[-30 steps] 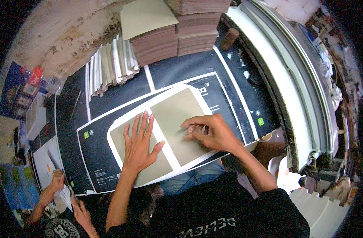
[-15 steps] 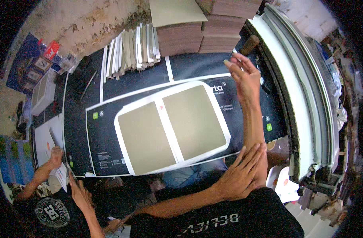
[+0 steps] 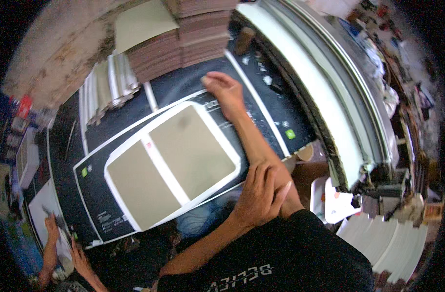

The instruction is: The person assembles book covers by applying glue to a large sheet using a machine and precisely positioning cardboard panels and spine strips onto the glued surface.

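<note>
My right hand (image 3: 226,96) is held over the dark table beyond the far right corner of a white sheet, its fingers loosely curled together and no object visible in them. My left hand (image 3: 260,194) crosses over and touches my right forearm (image 3: 265,146), fingers bent but apart, holding nothing. Two beige boards, a left one (image 3: 142,187) and a right one (image 3: 195,153), lie side by side on the white sheet (image 3: 166,171), a white strip showing between them. A dark printed sheet (image 3: 92,187) lies under it all.
Brown board stacks (image 3: 157,53) and a bundle of pale strips (image 3: 110,87) stand at the back. A long white-and-grey machine (image 3: 310,78) borders the right side, with a stack of white sheets (image 3: 388,243) below. At lower left, another person's hands (image 3: 52,228) work with paper.
The view has swung right, so the table sits further left. My right hand's fingers have curled in. My left hand, flat on the forearm before, now has its fingers bent.
</note>
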Action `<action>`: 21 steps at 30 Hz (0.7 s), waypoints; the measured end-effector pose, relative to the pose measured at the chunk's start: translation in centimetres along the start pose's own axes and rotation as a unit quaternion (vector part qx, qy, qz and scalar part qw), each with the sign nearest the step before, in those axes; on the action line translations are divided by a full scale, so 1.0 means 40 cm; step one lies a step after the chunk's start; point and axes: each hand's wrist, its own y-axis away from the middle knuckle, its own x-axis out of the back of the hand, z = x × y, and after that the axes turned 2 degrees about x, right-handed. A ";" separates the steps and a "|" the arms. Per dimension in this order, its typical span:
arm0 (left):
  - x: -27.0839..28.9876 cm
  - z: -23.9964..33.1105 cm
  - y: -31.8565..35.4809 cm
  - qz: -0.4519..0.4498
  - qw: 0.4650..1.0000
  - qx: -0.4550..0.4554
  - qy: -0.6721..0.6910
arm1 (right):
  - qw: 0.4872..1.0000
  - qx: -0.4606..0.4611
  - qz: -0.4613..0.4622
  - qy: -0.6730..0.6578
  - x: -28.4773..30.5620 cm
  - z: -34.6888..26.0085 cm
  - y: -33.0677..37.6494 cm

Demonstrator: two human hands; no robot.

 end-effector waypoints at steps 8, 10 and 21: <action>-0.020 0.022 0.075 -0.086 0.993 0.003 0.078 | 0.999 -0.010 -0.047 -0.017 0.026 -0.008 0.020; -0.018 -0.010 0.026 -0.022 0.999 0.034 0.007 | 0.999 -0.015 -0.044 -0.012 0.002 -0.020 0.025; 0.231 -0.148 -0.153 0.010 0.996 0.078 -0.037 | 0.903 0.109 -0.129 0.395 0.017 -0.032 0.026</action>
